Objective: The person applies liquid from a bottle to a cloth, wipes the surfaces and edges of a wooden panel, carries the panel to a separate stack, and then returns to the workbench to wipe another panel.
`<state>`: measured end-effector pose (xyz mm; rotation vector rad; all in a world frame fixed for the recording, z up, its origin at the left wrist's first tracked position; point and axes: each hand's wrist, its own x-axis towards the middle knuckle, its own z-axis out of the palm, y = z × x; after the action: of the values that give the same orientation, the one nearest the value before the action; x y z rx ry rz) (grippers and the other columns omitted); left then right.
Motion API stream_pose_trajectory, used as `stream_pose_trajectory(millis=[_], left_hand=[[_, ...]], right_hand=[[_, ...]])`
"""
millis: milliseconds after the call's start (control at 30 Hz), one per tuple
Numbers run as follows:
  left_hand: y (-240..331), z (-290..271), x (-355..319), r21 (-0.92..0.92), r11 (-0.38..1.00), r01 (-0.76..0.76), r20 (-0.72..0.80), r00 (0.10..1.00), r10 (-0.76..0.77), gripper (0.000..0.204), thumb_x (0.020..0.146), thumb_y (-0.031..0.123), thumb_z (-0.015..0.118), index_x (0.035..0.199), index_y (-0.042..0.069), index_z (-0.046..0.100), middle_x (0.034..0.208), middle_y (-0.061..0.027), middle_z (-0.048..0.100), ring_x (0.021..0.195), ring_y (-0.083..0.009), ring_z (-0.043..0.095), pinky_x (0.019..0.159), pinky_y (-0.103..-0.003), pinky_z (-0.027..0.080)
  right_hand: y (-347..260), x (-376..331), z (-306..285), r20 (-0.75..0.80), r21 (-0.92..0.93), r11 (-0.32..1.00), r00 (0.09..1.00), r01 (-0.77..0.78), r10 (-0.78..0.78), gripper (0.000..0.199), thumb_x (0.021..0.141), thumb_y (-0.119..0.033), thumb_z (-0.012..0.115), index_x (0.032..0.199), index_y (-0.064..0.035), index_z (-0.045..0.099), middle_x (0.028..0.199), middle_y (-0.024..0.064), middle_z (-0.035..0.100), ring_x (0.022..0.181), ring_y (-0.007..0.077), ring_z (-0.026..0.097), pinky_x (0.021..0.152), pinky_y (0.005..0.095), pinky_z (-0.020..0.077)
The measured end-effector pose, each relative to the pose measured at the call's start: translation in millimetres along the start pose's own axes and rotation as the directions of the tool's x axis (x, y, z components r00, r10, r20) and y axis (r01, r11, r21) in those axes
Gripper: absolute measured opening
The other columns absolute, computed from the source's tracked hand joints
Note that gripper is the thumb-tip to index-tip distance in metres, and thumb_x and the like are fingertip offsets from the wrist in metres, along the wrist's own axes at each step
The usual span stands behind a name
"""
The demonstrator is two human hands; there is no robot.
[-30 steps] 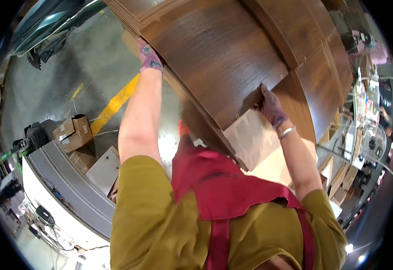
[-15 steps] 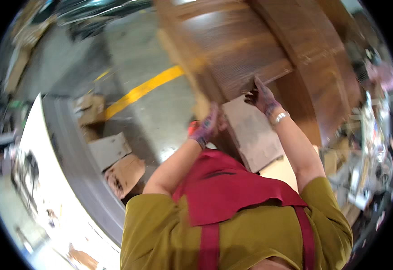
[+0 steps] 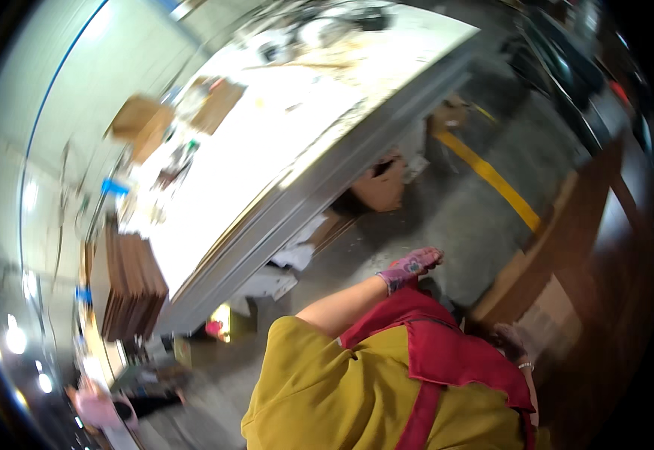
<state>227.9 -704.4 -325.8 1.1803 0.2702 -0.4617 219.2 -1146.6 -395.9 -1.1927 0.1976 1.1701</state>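
Observation:
My left hand (image 3: 414,268), in a purple patterned glove, is held out in front of the red apron (image 3: 458,349). Its fingers look curled together, and a small orange-red bit shows at its edge; what it belongs to is hidden. Low on the right, my right hand (image 3: 508,341) is blurred, wearing a similar glove, with a light band at the wrist. It is beside the large brown wooden piece (image 3: 604,300), near a paler flat panel (image 3: 555,315) lying within it. Whether it touches either one, I cannot tell.
A long white-topped workbench (image 3: 267,165) crosses the left, bearing cardboard boxes (image 3: 143,127) and loose items. Brown boards (image 3: 128,277) are stacked at its near end. Under it sits an open carton (image 3: 383,184). A yellow line (image 3: 492,180) marks the floor. A person in pink (image 3: 98,409) is far left.
The view has swung left, bringing the workbench into the middle and the wooden piece to the right edge. My right hand has come back from the wooden piece's inner panel, closer to the apron.

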Motion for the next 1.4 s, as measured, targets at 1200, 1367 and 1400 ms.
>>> stream_pose_trajectory(millis=[1200,1367,1400], left_hand=[[5,-424,-1013,-0.330,0.717,0.615,-0.584,-0.729,0.357,0.049,0.089,0.049,0.052,0.103,0.005,0.065,0.107,-0.0216,0.063,0.103,-0.0385,0.060,0.085,-0.047,0.050],[-22,-415,-1022,-0.124,0.409,0.904,-0.488,-0.415,0.768,0.042,0.088,0.045,0.057,0.086,0.004,0.067,0.087,-0.0192,0.065,0.087,-0.0364,0.063,0.074,-0.047,0.052],[-1,-395,-1005,-0.140,0.351,0.926,-0.427,-0.376,0.823,0.039,0.088,0.041,0.059,0.086,0.003,0.066,0.089,-0.0186,0.065,0.089,-0.0363,0.063,0.077,-0.046,0.051]], right_hand=[[-17,304,1182,0.894,-0.412,0.787,0.373,0.460,0.250,0.052,0.095,-0.044,0.051,0.133,-0.0084,0.049,0.130,0.0050,0.054,0.107,0.0172,0.054,0.093,0.0325,0.0425],[35,253,1213,0.907,-0.388,0.711,0.380,0.586,0.182,0.048,0.093,-0.040,0.054,0.130,-0.0080,0.051,0.124,0.0072,0.059,0.113,0.0160,0.055,0.098,0.0355,0.0434],[34,247,1220,0.879,-0.437,0.737,0.418,0.515,0.229,0.043,0.090,-0.028,0.062,0.125,-0.0036,0.053,0.115,0.0071,0.062,0.108,0.0159,0.058,0.094,0.0308,0.0460]])
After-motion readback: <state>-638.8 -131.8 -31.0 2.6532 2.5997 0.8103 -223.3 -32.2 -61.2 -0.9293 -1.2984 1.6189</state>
